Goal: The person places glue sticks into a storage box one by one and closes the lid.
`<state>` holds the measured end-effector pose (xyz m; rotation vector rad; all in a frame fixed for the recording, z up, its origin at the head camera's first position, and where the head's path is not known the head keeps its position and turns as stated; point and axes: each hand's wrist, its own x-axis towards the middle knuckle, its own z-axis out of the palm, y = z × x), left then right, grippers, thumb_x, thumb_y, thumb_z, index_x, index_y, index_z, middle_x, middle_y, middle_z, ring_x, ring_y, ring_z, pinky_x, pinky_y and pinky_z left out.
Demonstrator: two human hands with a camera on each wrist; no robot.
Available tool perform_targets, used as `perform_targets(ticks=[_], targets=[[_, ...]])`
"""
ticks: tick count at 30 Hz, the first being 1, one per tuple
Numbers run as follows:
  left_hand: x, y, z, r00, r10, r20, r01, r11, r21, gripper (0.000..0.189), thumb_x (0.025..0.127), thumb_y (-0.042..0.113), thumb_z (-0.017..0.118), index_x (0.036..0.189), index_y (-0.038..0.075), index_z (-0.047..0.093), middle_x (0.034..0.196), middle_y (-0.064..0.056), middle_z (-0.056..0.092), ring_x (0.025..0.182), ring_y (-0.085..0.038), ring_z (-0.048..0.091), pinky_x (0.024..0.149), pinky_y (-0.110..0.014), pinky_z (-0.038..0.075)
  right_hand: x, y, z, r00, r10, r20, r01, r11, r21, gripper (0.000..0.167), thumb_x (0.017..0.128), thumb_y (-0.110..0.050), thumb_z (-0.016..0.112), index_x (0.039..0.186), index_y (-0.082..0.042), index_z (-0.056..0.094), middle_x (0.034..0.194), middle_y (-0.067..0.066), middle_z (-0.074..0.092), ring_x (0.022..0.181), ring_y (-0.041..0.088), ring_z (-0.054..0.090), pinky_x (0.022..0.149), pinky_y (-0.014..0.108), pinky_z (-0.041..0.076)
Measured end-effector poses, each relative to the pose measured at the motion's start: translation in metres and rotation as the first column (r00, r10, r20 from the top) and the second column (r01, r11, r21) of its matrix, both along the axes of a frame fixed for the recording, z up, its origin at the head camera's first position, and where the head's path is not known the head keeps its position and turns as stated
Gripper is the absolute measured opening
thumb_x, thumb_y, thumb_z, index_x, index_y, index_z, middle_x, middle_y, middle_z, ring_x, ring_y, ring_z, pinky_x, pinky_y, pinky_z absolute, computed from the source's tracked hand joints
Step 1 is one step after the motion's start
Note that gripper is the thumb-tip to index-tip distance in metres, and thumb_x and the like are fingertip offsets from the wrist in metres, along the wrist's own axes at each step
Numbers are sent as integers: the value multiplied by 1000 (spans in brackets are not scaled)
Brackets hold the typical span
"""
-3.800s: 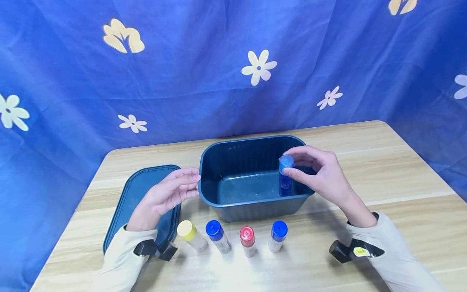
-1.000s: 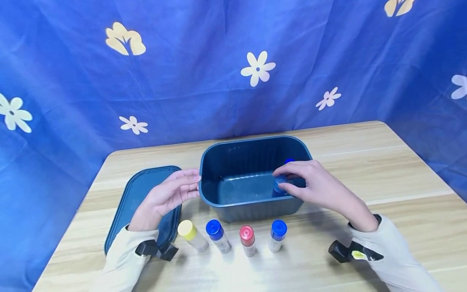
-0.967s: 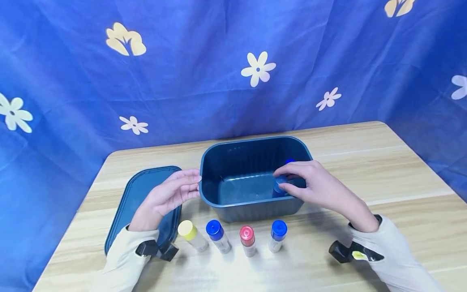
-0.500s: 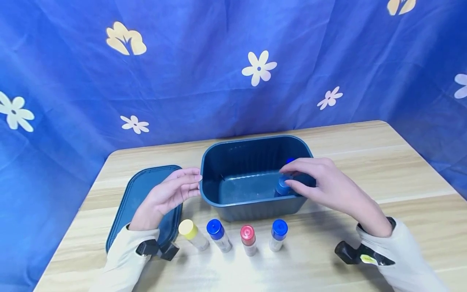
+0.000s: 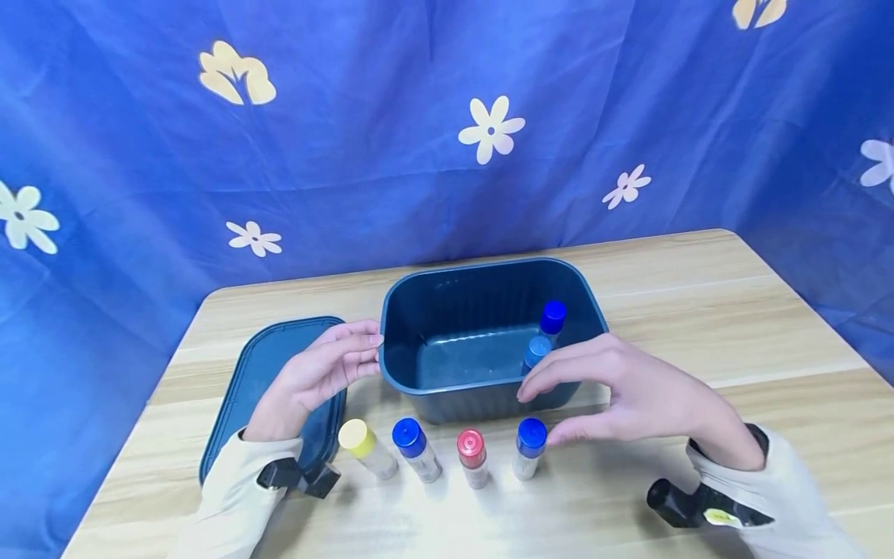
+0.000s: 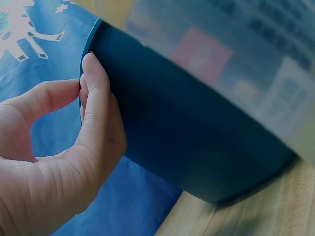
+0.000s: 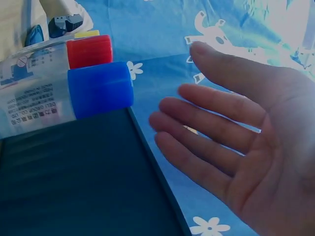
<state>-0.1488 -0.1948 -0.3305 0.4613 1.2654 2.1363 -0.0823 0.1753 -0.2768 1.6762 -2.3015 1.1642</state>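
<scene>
A dark teal plastic box (image 5: 482,400) stands open on the table. Two glue sticks are upright in its right end: one dark-blue-capped glue stick (image 5: 553,317), one lighter-blue-capped glue stick (image 5: 537,351). My left hand (image 5: 328,369) pinches the box's left rim with thumb and fingertips. Past the front wall, my right hand (image 5: 628,392) holds nothing; its thumb is close beside a blue-capped glue stick (image 5: 529,450). The right wrist view shows that hand's fingers (image 7: 211,123) spread. In the same row stand red-capped (image 5: 472,460), blue-capped (image 5: 417,452) and yellow-capped (image 5: 369,450) glue sticks.
Left of the box, the matching lid (image 5: 275,361) lies flat, partly under my left forearm. The wooden table (image 5: 733,326) extends right. A blue flowered cloth (image 5: 363,155) hangs behind it.
My right hand lowered the lighter-blue-capped glue stick into the box, let go, and moved out toward the front row. The left hand keeps its place at the rim.
</scene>
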Motion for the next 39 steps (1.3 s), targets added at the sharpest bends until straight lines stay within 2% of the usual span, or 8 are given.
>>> perform_targets(ticks=[4,8,14,18,22,29,35,39], targets=[[1,0,1,1000,7,9,-7,1000,-5,28,98,-8,39,102,5,64,94,-5,70,85,-15,68,80,-27,57,0,-2,-4,997,41,58,-47,994,100,39,83,-29,77,117,-16,66,117,-5,67,109,11,62,91,28,52],[2,1,2,1000,2,11,-2,1000,-2,26,98,-7,41,101,5,64,93,-5,70,85,-14,68,80,-27,57,0,-3,-7,994,69,89,-86,975,205,40,86,-32,74,121,-16,63,119,-6,65,112,11,60,93,31,50],[2,0,2,1000,-1,8,1,1000,8,27,98,-8,40,102,4,64,94,-5,70,85,-15,68,80,-27,57,1,-4,-9,989,-7,147,-49,928,370,44,88,-42,69,125,-19,62,123,-11,62,114,9,56,94,36,45],[1,0,2,1000,-5,-2,5,1000,12,28,99,-8,39,103,4,65,95,-6,70,87,-15,68,81,-28,57,2,-5,-8,984,-56,166,-22,900,436,38,90,-35,69,125,-21,62,124,-13,61,115,11,55,96,40,44],[0,0,1,1000,-12,-7,12,1000,21,28,99,-8,39,103,4,65,96,-6,70,86,-15,68,81,-28,57,3,-7,-7,983,-80,168,-7,886,464,31,92,-27,67,123,-23,63,121,-14,62,114,12,55,97,41,45],[-1,-1,0,1000,-11,-10,11,1000,21,25,98,-7,42,104,3,63,97,-6,70,88,-16,68,82,-29,56,2,-8,-8,982,-83,170,-4,889,459,25,95,-29,63,118,-21,65,117,-16,63,109,11,56,96,40,46],[-1,-1,0,1000,-13,-8,14,1000,21,26,98,-7,41,104,4,64,96,-6,70,87,-15,68,82,-28,56,-1,-9,-12,984,-12,176,-56,925,376,22,95,-27,63,115,-19,65,111,-14,65,100,5,59,90,30,50],[-2,-1,-1,1000,-8,-15,8,1000,14,27,98,-7,41,105,5,64,98,-6,70,88,-16,68,82,-29,56,-2,-9,-13,989,31,143,-74,949,305,23,93,-27,66,114,-17,66,109,-12,67,97,3,61,86,26,52]])
